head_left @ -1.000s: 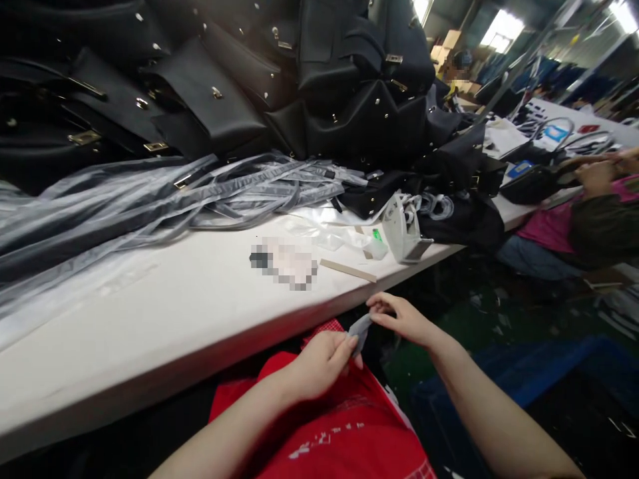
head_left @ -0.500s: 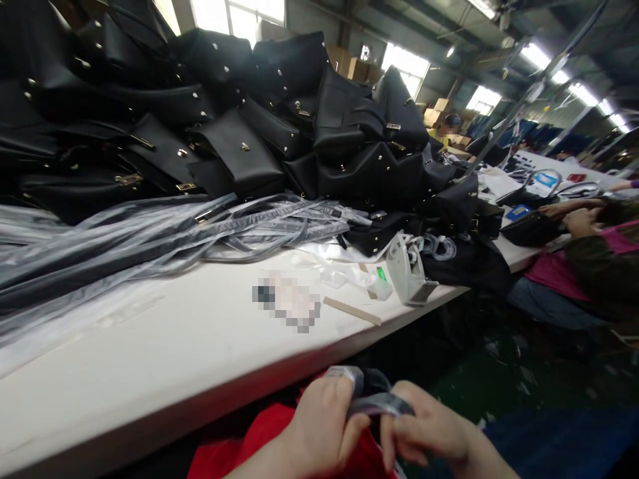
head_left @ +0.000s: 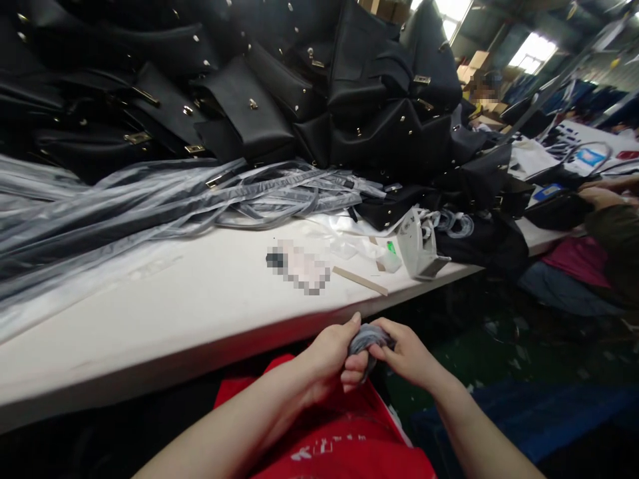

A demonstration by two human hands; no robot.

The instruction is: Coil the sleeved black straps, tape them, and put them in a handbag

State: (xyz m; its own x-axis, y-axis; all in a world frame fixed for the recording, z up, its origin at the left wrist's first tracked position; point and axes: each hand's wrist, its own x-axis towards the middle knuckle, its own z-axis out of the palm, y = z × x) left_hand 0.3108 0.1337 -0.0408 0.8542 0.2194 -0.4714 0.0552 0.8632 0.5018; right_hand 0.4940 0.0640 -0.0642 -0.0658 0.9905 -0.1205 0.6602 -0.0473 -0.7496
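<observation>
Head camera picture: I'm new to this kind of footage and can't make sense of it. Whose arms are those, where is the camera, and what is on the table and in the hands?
The camera sits on a person's head, looking forward and down, so the two bare arms are that person's own. The left hand and right hand together grip a small crumpled wad of grey plastic film below the edge of the long white table. On the table lie a heap of black leather handbags with gold clasps, a spread of long plastic-wrapped straps and a thin wooden stick. At the far right another person's sleeve shows.
</observation>
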